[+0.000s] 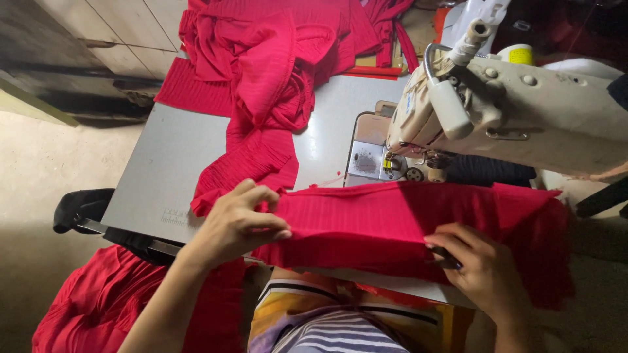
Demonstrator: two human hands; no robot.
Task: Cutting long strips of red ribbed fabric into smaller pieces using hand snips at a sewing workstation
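While both hands pinch the red strip (392, 216) — left hand (235, 222), right hand (481, 265) — it lies short of the machine (517, 111). Nothing sits under the needle yet; more red cloth (261, 72) waits on the tabletop (163, 170).

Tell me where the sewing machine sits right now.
In the head view the sewing machine is at upper right on the grey table, just beyond the red fabric strip and above the right hand.
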